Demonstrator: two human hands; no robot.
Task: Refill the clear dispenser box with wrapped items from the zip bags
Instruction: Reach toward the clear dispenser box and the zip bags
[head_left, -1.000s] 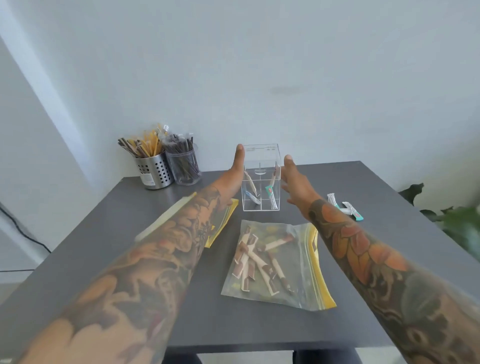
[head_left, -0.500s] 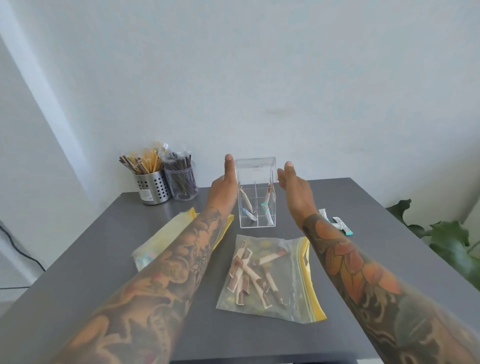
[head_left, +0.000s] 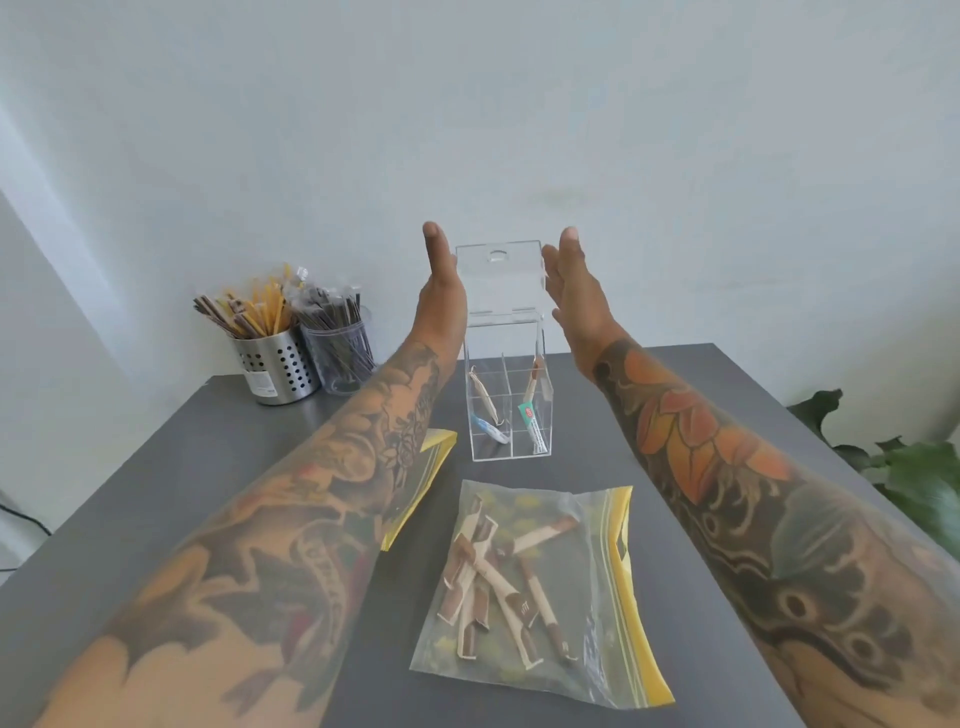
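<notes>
Far left, a metal cup (head_left: 278, 366) and a clear cup (head_left: 340, 353) of sticks sit at the table's (head_left: 156, 478) back edge, out of our working lane. A yellow-edged zip bag (head_left: 423, 470) lies partly under our forearm. Our left hand (head_left: 441, 291) is flat, fingers straight, beside the raised lid (head_left: 498, 278), holding nothing; contact unclear. The clear dispenser box (head_left: 509, 405) stands mid-table, nearly empty. Our right hand (head_left: 574, 291) mirrors it, open-palmed, likely to swing the lid back. The near zip bag (head_left: 530, 587) of wrapped items waits close for refilling.
</notes>
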